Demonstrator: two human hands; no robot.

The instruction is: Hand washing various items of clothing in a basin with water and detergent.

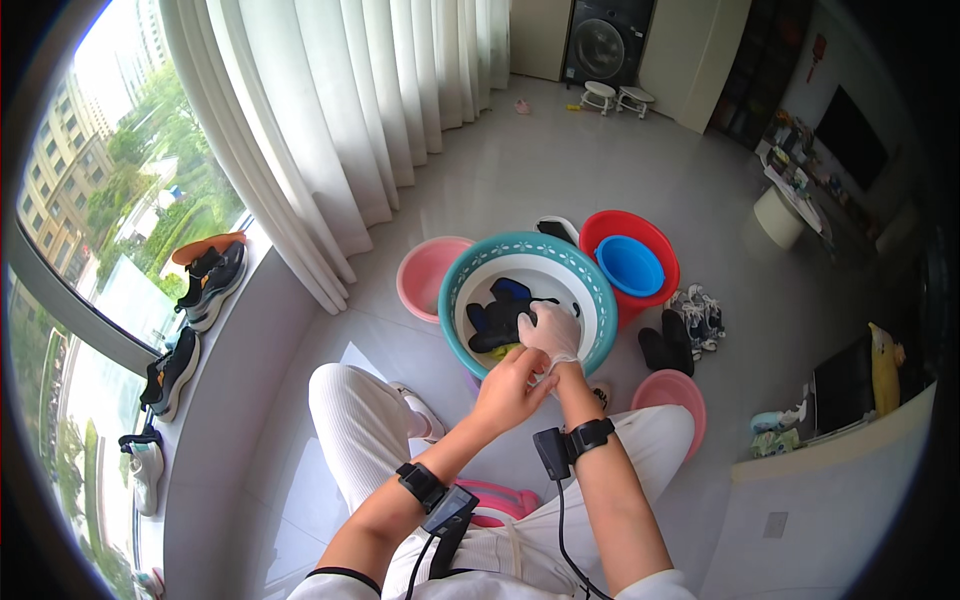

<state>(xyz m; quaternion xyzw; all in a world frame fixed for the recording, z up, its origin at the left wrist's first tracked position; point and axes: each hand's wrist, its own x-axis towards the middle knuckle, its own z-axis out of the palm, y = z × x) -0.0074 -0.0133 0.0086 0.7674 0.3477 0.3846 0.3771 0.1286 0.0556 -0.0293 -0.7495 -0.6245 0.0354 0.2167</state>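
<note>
My right hand (554,331) wears a thin, whitish see-through glove and is held over a teal-rimmed basin (465,262). Its fingers are loosely apart, with nothing visible in them. My bare left hand (508,392) reaches across to the right wrist, its fingers pinching the glove's cuff (563,360). Inside the basin's white bowl lie dark shoe-like pieces (508,316) with blue patches, partly behind the gloved hand. A yellow-green item (505,351) shows at the near inner side, too covered to name.
A pink basin (415,275) stands left; a red bucket (664,240) holding a blue basin (630,265) stands right. Dark shoes (665,345), sneakers (703,318) and another pink basin (683,392) are near my right knee. More shoes (172,374) line the windowsill (215,345).
</note>
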